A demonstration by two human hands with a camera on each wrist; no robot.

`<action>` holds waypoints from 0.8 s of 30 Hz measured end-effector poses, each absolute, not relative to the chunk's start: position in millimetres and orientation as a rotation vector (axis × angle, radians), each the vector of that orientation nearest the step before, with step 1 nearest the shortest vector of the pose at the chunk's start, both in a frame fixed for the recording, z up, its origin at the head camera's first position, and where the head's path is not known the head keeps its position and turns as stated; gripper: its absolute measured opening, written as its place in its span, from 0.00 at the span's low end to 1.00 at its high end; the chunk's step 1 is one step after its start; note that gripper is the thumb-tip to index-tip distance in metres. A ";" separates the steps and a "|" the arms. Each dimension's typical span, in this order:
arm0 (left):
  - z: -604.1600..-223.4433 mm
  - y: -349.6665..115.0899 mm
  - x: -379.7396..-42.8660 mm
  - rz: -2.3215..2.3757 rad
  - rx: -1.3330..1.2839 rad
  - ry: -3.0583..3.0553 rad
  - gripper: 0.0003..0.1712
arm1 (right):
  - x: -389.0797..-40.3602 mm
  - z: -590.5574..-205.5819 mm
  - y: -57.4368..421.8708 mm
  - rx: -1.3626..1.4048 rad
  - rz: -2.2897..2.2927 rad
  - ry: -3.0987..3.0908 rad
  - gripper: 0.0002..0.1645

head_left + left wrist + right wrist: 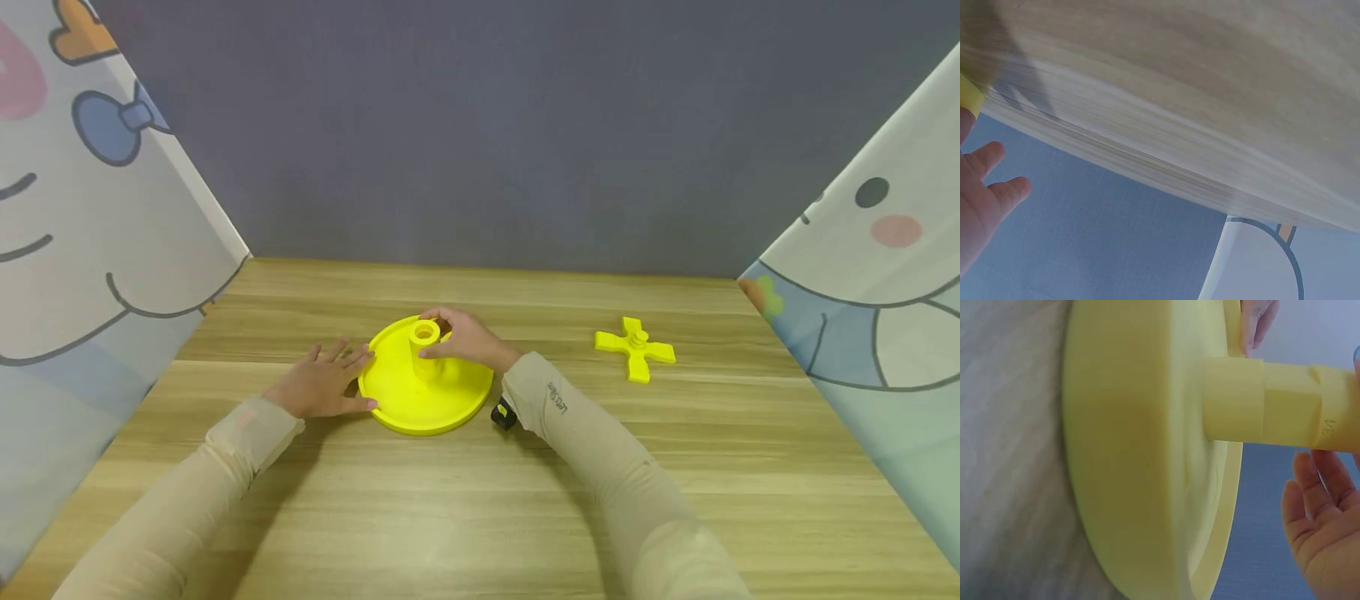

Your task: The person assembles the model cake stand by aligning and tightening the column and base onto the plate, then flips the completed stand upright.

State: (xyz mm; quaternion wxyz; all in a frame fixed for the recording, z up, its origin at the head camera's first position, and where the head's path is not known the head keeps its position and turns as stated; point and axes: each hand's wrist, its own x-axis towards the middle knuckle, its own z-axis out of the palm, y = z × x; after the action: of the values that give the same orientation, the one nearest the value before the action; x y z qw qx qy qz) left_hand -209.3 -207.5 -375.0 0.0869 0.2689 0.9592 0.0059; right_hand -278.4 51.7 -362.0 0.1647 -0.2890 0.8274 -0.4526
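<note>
One spread left hand point(321, 383) touches the yellow tray point(405, 396), apparently steadying it; the right hand point(470, 340) curls round its central tube point(423, 365).

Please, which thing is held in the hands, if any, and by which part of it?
The right hand holds the yellow tube near its upper end. The left hand appears only to touch the round yellow base at its rim.

Booth-like workspace, wood-grain table point(375, 517), plain dark grey back panel point(480, 133), cartoon-printed side panels point(97, 225) left and right
</note>
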 end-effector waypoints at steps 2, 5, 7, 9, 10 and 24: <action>-376.9 -208.2 -208.4 0.017 0.799 2.859 0.49 | -278.0 -362.2 51.8 -0.857 -1.288 2.327 0.40; -378.5 -208.6 -208.2 0.016 0.791 2.865 0.49 | -277.7 -361.0 52.6 -0.885 -1.321 2.257 0.40; -379.1 -208.5 -208.8 0.019 0.789 2.867 0.49 | -277.2 -359.6 53.2 -0.877 -1.338 2.232 0.40; -379.5 -208.5 -209.2 0.024 0.789 2.866 0.49 | -276.8 -358.7 53.1 -0.852 -1.338 2.237 0.40; -380.0 -208.8 -209.3 0.027 0.789 2.865 0.49 | -276.6 -358.5 52.6 -0.836 -1.331 2.248 0.40; -378.5 -208.5 -208.2 0.043 0.808 2.867 0.49 | -269.7 -363.2 40.5 -0.636 -1.329 2.486 0.34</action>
State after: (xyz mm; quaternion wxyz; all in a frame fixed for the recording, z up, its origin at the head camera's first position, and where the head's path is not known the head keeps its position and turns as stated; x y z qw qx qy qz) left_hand -208.2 -208.5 -378.5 0.0812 0.2702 0.9593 0.0145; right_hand -269.7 40.5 -363.2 0.1258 -0.2182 0.8534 -0.4563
